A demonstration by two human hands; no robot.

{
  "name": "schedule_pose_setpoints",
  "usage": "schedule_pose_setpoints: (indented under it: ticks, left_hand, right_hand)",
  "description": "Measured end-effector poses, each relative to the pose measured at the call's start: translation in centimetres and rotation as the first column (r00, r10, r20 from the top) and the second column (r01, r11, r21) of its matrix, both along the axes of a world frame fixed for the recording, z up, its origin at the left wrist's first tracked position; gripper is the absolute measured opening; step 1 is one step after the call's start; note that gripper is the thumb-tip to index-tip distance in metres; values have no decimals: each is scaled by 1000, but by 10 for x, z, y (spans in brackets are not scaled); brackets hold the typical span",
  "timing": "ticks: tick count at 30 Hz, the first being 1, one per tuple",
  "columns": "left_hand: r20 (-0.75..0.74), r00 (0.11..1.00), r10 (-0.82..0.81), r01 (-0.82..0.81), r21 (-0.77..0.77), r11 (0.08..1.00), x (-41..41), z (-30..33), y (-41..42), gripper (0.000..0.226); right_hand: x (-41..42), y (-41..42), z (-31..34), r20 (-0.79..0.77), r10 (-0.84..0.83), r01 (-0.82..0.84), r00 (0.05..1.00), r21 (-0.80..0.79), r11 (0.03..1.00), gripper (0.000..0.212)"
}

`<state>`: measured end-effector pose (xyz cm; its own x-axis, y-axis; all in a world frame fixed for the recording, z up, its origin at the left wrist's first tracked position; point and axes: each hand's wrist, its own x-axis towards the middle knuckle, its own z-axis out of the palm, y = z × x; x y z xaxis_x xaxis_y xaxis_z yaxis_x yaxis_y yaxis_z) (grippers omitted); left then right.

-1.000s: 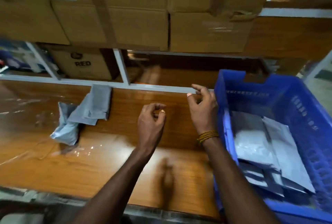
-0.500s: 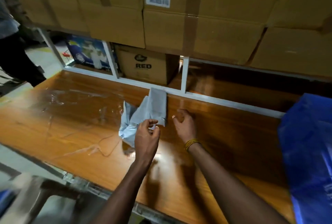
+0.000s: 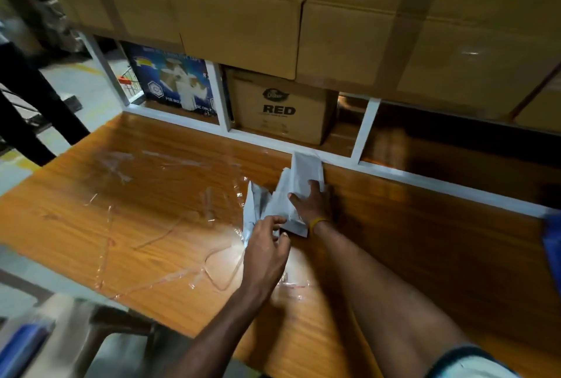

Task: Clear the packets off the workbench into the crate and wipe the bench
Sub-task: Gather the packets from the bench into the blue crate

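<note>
While right hand presses packets flat-fingered, left hand fingers pinch them.

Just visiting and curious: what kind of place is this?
Probably a warehouse or packing room: taped cardboard cartons are stacked above a wooden workbench, and both hands are gathering grey packets.

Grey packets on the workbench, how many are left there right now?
2, maybe more hidden. One flat packet lies by the white rail under the right hand. One crumpled packet sits beside it at the left hand. They overlap, so others could be underneath.
</note>
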<state>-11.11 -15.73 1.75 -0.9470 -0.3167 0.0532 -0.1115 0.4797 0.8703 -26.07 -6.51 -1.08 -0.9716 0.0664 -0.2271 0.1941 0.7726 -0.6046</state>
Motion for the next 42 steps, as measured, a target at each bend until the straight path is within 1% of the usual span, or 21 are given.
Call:
schedule_pose_setpoints:
  ticks: [6, 8, 10, 13, 16, 18, 20, 22, 24, 26, 27, 29, 32, 35, 38, 40, 42]
  left_hand:
    - [-19, 999, -34, 34, -4, 999, -25, 2, -14, 33]
    - [-29, 999, -44, 43, -18, 999, -31, 1, -18, 34]
    - [-34, 998, -48, 47, -41, 998, -38, -1, -23, 35]
    - [-23, 999, -45, 43, -78, 996, -49, -3, -27, 35]
    - [0, 1000, -27, 27, -138, 990, -70, -7, -25, 35]
    - [47, 998, -43, 51, -185, 981, -88, -12, -20, 39]
    - [88, 992, -86, 109, -311, 944, -105, -19, -13, 46]
    - [175, 979, -105, 178, -483, 857, -120, -25, -4, 57]
    - [305, 947, -99, 263, -561, 785, -133, -30, 5, 69]
    - [430, 898, -91, 349, -572, 742, -144, -34, 13, 78]
    - [479, 874, -83, 385, -578, 720, -149, -37, 18, 80]
    - [525, 849, -51, 412, -599, 687, -155, -43, 25, 82]
    - [518, 855, -2, 385, -634, 671, -162, -49, 33, 72]
    - [468, 884, -15, 345, -629, 697, -163, -49, 32, 61]
    - [389, 920, -47, 299, -621, 725, -161, -46, 23, 58]
    - [336, 940, -54, 256, -591, 765, -160, -37, 19, 61]
    - [259, 964, -59, 190, -520, 833, -161, -26, 17, 60]
  right_hand:
    - [-21, -12, -8, 55, -14, 9, 998, 86, 996, 84]
    - [-26, -14, -9, 50, -47, 41, 998, 122, 992, 85]
    - [-28, -15, -7, 55, -73, 67, 996, 118, 991, 86]
    - [-25, -10, -1, 81, -104, 101, 991, 45, 994, 86]
    - [-15, 1, 11, 52, -189, 193, 981, -92, 977, 78]
    - [-4, 12, 22, -9, -257, 249, 966, -220, 943, 70]
    - [6, 24, 27, -69, -316, 283, 946, -296, 912, 65]
    - [18, 36, 28, -102, -369, 313, 924, -354, 881, 67]
    - [33, 45, 31, -101, -404, 333, 909, -408, 850, 72]
    - [47, 55, 30, -100, -400, 327, 911, -417, 848, 74]
    - [54, 59, 30, -111, -387, 319, 915, -388, 865, 73]
    - [66, 69, 29, -159, -372, 316, 914, -295, 902, 70]
    - [78, 78, 22, -201, -368, 329, 908, -200, 923, 72]
    - [82, 81, 18, -206, -366, 339, 908, -155, 928, 73]
    - [87, 83, 25, -227, -358, 334, 906, -138, 932, 74]
    - [89, 87, 30, -244, -354, 330, 903, -138, 934, 73]
    - [91, 92, 34, -253, -354, 325, 900, -148, 934, 73]
